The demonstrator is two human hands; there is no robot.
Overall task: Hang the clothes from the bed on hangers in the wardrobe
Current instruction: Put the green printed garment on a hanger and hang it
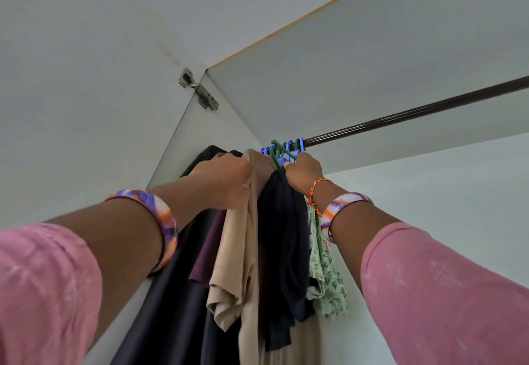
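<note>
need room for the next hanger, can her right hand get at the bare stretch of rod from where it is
Probably yes: the right hand grips the hangers right beside the rod, whose stretch to the right shows nothing hanging or blocking it.

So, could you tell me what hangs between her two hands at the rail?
In the head view, the beige garment and dark navy garment hang between left hand and right hand.

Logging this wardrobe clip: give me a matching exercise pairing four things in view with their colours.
Things:
1. rail
2. shirt by the left hand
3. hanger hooks above the right hand
4. sleeves

Colours:
A. pink
B. beige
C. dark brown
D. blue and green

Pairs: 1-C, 2-B, 3-D, 4-A
</note>
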